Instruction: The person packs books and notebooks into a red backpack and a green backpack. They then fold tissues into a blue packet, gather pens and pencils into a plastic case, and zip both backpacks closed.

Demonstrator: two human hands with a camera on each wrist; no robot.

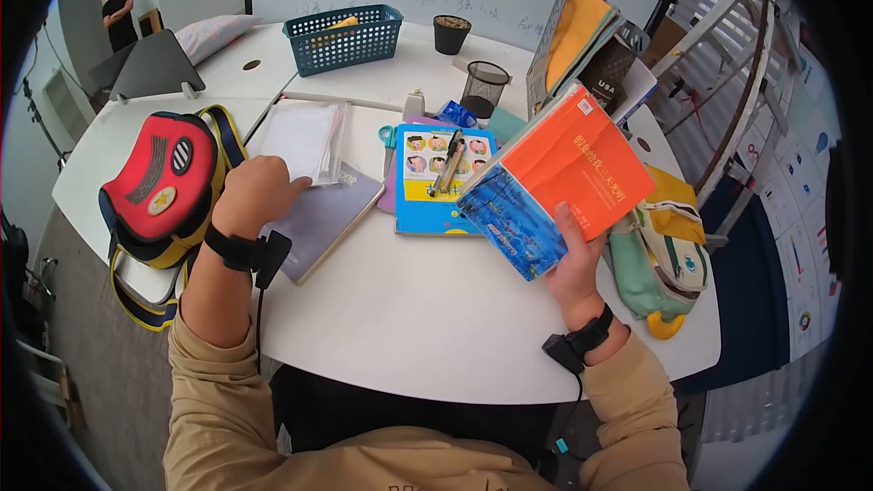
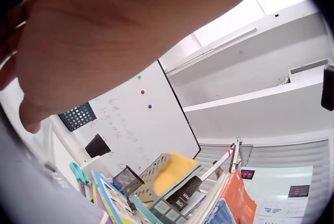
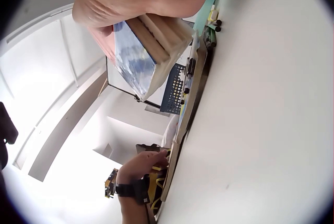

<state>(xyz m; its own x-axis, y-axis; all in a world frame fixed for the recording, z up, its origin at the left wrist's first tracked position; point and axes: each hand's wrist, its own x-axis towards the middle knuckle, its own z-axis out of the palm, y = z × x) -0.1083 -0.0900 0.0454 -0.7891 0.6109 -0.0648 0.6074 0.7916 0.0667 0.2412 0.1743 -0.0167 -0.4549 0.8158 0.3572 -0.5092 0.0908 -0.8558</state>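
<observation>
My right hand (image 1: 577, 268) grips a small stack of books (image 1: 582, 159), thumb on the top cover, which is orange with a blue picture. In the right wrist view, page edges of more than one book (image 3: 156, 39) show under the palm. On the left, my left hand (image 1: 255, 195) hovers at the side of a clear case of white papers (image 1: 305, 141) and a grey-purple book (image 1: 332, 214). Its thumb stands apart from the fingers (image 2: 8, 46) in the left wrist view. Between the hands lies a blue-and-yellow book (image 1: 443, 214) with pens (image 1: 447, 168) on top.
A red backpack (image 1: 164, 177) stands at the left edge, a green-and-yellow bag (image 1: 659, 255) at the right. Further back are a blue basket (image 1: 346, 55), a potted plant (image 1: 451, 41), a mesh pen cup (image 1: 485, 86), turquoise scissors (image 1: 387, 136) and an upright file holder (image 1: 550, 45).
</observation>
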